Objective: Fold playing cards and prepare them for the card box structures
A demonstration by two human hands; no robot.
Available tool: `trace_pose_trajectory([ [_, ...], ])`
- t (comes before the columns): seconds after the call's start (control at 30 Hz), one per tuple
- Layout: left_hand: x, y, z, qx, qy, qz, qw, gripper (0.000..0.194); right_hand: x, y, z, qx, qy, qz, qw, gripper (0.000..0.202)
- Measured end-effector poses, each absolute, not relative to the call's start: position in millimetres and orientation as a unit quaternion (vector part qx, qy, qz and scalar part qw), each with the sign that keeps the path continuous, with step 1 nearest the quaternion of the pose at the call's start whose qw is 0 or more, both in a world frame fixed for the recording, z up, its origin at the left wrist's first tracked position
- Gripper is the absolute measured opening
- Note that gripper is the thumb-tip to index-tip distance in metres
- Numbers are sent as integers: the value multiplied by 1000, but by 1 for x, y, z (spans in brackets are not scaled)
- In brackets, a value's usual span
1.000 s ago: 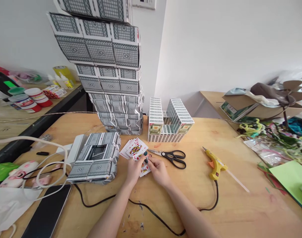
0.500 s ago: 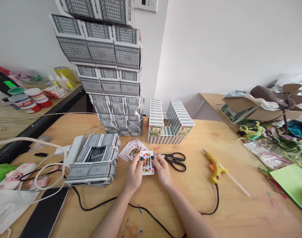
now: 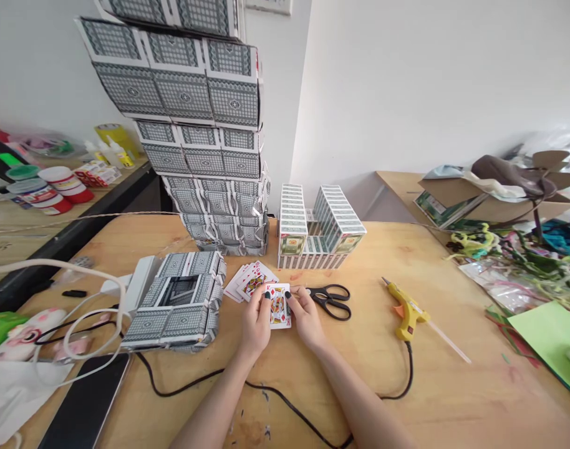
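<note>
A face-up playing card [image 3: 278, 305], a red king, is pinched between both hands just above the wooden table [image 3: 444, 380]. My left hand [image 3: 257, 324] grips its left edge and my right hand [image 3: 307, 317] its right edge. Behind the card lies a small fan of more face-up cards [image 3: 247, 279]. Black scissors [image 3: 330, 297] lie just right of my right hand. A low square frame built of card-backed blocks [image 3: 177, 302] sits left of my left hand.
A tall tower of card-pattern blocks [image 3: 196, 131] rises at the back, with rows of card boxes [image 3: 315, 227] beside it. A yellow glue gun [image 3: 406, 310] trails a black cord [image 3: 285, 402]. A phone [image 3: 86, 405] and white cable [image 3: 74, 312] lie left; craft clutter [image 3: 514, 249] lies right.
The hands lifted one card out of the fanned pile and turned it flat, face up, held by both edges. Since half a second ago it has barely moved.
</note>
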State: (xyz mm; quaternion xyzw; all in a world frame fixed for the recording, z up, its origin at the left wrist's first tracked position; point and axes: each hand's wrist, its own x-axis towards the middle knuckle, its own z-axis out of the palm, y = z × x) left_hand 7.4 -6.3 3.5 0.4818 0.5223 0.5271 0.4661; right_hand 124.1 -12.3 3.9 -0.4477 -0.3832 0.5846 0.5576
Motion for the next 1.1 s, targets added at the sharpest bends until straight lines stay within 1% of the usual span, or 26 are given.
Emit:
trace_pose_trajectory([
  [0.17,8,-6,5,470,557,521,446,26,124,-12,4,-450,-394,580,554,26],
  [0.37,9,-8,7,502,520,521,454,17,125,-13,1,-454,-401,572,554,24],
  [0.53,9,-8,12,495,517,515,470,17,125,-15,1,-453,-403,576,549,21],
  [0.87,9,-8,13,508,515,521,453,14,125,-14,6,-451,-383,589,551,12],
  [1.0,9,-7,9,498,504,532,463,10,126,-14,4,-439,-365,607,554,14],
  [1.1,10,-6,5,485,502,534,477,10,126,-14,0,-448,-368,598,553,15],
])
